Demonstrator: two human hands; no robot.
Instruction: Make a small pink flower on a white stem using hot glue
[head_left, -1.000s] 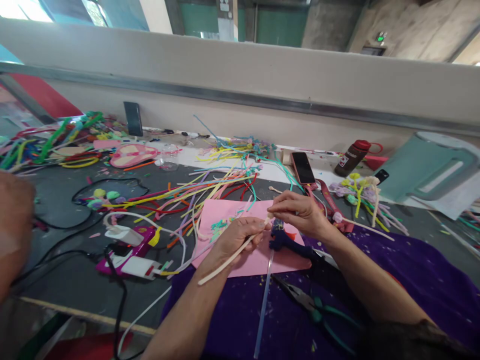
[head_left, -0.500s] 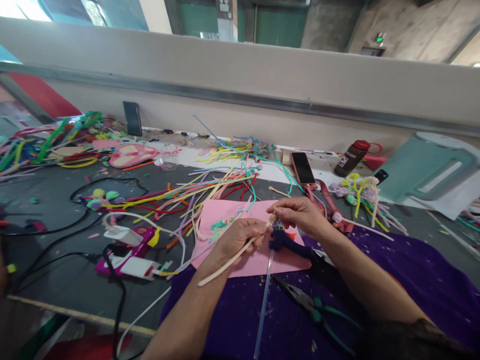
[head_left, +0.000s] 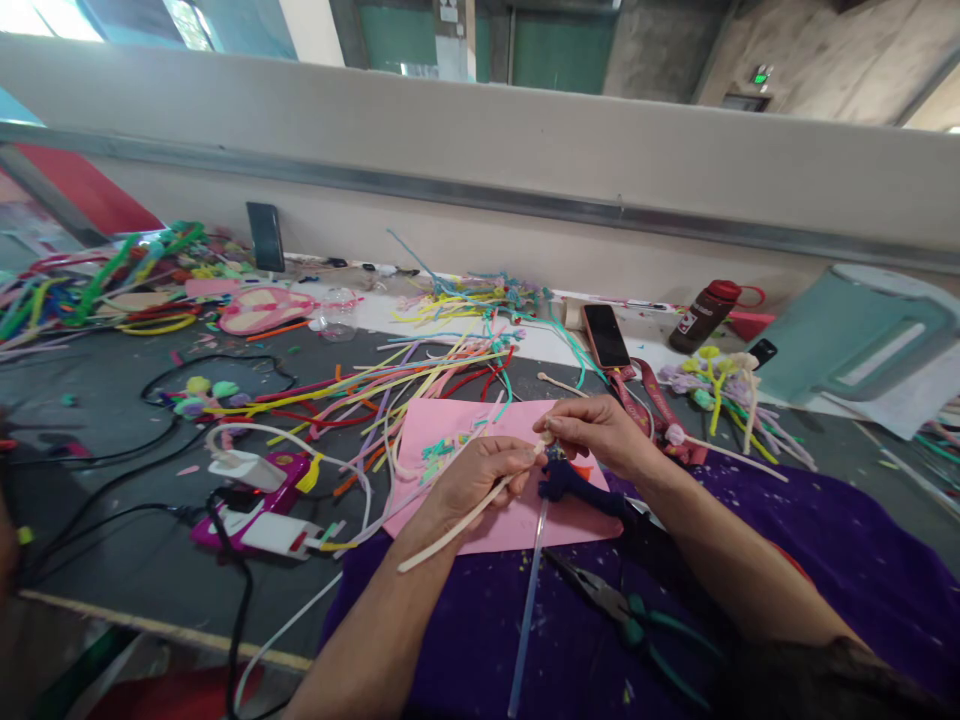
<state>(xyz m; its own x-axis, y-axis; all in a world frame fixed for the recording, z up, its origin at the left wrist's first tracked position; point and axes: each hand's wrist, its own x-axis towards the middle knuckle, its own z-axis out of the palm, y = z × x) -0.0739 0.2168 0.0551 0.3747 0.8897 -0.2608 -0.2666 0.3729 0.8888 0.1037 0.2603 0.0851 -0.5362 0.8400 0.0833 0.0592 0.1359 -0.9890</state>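
Observation:
My left hand (head_left: pixel 484 480) is closed on a cream pipe cleaner (head_left: pixel 454 535), whose long tail runs down along my wrist. At its upper end, the fingertips of my right hand (head_left: pixel 600 430) pinch the small curled tip. Both hands are over a pink sheet (head_left: pixel 420 425) scattered with small green and yellow bits. Just under my right hand lies a dark blue fabric-covered object (head_left: pixel 570 482), its kind unclear. A clear stick (head_left: pixel 529 610) points down from it. Long-nose pliers (head_left: pixel 611 602) with green handles rest on the purple cloth (head_left: pixel 465 640).
Loose coloured pipe cleaners (head_left: pixel 420 385) spread behind my left hand. To the left is a magenta power strip (head_left: pixel 262 510) with chargers and cables. A phone (head_left: pixel 606 336), a brown bottle (head_left: pixel 705 315) and a teal container (head_left: pixel 862 340) stand at the back right.
The fingertips of my right hand have shifted slightly at the curled tip of the pipe cleaner. My left hand keeps its hold almost unmoved.

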